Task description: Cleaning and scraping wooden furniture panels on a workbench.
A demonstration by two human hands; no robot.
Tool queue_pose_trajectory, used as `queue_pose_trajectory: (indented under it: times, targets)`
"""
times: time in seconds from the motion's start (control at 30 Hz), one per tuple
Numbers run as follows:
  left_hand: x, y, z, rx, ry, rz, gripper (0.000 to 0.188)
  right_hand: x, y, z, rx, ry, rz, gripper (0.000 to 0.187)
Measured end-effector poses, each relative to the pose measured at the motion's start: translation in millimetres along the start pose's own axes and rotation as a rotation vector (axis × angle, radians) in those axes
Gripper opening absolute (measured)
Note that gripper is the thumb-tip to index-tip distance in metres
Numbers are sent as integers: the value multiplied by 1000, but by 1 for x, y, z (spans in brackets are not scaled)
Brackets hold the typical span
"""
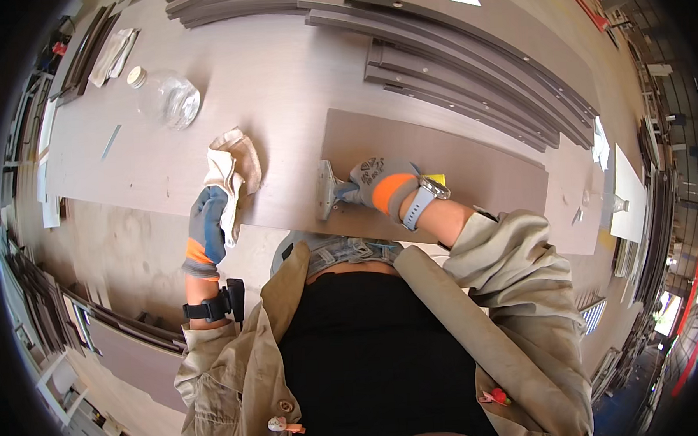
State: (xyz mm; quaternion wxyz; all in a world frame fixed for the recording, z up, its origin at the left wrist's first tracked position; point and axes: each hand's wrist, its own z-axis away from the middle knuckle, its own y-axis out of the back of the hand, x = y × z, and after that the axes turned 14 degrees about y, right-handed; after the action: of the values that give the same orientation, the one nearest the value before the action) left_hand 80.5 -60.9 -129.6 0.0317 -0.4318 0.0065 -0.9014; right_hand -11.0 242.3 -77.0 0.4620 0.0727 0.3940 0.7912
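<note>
My left hand (207,218), in a grey and orange work glove, grips a crumpled cream cloth (236,159) over the table's near edge. The cloth bunches above the fingers and hangs down beside them. My right hand (380,187), gloved the same way, is closed around a scraper (325,189) with a wide, pale metal blade. That blade stands across the left end of a flat brown-grey panel (472,185), which lies on the table in front of me. The fingers hide most of the scraper's handle.
A clear plastic bottle (174,101) lies left of centre on the table (269,89). Stacked dark panels (452,77) fill the far right side. Folded cloths (114,55) sit far left, and another clear bottle (607,201) is at the right. More boards (128,333) lean below left.
</note>
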Motion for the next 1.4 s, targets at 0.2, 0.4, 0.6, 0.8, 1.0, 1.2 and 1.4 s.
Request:
queue_pose_trajectory:
  times: [0.2, 0.4, 0.6, 0.8, 1.0, 1.2, 1.4]
  targets:
    - [5, -16, 2, 82, -297, -228, 18, 30, 1, 17, 226, 77, -323, 40]
    - [21, -48, 2, -69, -86, -36, 20, 98, -42, 137, 484, -226, -646, 35]
    - [39, -86, 5, 58, -144, -386, 20, 149, -140, 272, 672, -568, -889, 40]
    - [45, -106, 10, 346, -172, -830, 29, 167, -189, 333, 646, -904, -1162, 39]
    - [31, -114, 3, 516, -324, -1014, 31, 179, -201, 328, 477, -854, -1057, 44]
    - [39, -125, 13, 575, -308, -1115, 31, 197, -184, 326, 364, -777, -825, 51]
    - [37, -129, 10, 590, -248, -1123, 33, 205, -188, 331, 518, -803, -910, 50]
